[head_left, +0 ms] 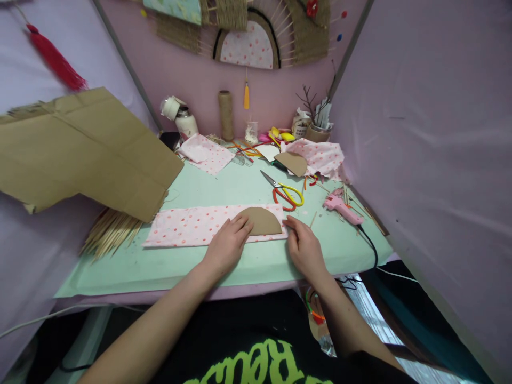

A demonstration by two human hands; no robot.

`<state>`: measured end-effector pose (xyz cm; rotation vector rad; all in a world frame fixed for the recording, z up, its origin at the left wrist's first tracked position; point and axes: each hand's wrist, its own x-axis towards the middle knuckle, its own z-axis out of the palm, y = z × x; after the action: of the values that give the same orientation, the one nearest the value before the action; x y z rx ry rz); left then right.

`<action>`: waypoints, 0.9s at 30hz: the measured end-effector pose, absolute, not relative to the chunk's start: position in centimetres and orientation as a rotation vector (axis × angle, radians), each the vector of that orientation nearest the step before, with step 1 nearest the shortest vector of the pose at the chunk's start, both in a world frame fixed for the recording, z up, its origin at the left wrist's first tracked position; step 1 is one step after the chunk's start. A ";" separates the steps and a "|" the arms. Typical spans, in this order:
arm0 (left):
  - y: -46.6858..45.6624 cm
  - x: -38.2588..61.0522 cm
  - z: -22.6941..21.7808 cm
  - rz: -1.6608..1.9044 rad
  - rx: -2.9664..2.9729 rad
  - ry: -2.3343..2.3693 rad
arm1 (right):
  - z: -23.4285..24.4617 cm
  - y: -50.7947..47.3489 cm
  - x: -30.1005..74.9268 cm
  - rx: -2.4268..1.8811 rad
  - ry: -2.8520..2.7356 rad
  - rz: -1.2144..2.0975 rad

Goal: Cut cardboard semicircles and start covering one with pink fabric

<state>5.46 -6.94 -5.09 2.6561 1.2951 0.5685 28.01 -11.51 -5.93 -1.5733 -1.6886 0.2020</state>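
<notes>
A folded strip of pink dotted fabric [180, 226] lies lengthwise near the front of the table. On its right end rests a brown cardboard half circle [262, 221], curved side away from me. My left hand [229, 241] lies with its fingers stretched flat over the left part of the cardboard and the fabric beside it. At the fabric's right edge, my right hand [304, 244] has its fingers curled and pinches the cloth's border. Scissors [286, 193] with one red and one yellow handle lie just beyond, blades partly apart.
A pink glue gun [343, 208] with a black cord lies at the right. Large cardboard [88, 149] leans over bamboo sticks [114, 229] at the left. Behind are a twine roll [226, 114], a white bottle [186, 121], fabric scraps [208, 153] and another cardboard piece [292, 162].
</notes>
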 end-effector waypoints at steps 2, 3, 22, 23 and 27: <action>-6.9 5.5 -5.1 0.567 2.653 1.298 | -5.9 -11.5 27.9 -1.576 -1.690 0.197; -6.9 5.5 -5.1 0.568 2.651 1.298 | -5.9 -11.5 27.9 -1.573 -1.691 0.193; -6.8 5.6 -4.3 0.526 2.616 1.245 | -5.5 -11.4 27.8 -1.552 -1.723 0.137; -6.8 5.4 -4.2 0.537 2.604 1.221 | -5.2 -11.4 27.8 -1.530 -1.735 0.127; -7.0 4.5 -3.4 0.580 2.552 1.219 | -3.5 -10.3 27.6 -1.417 -1.874 0.141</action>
<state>4.49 -7.00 -3.40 2.5522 1.2191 0.5799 27.62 -10.33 -3.54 -1.4172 -1.8742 0.1409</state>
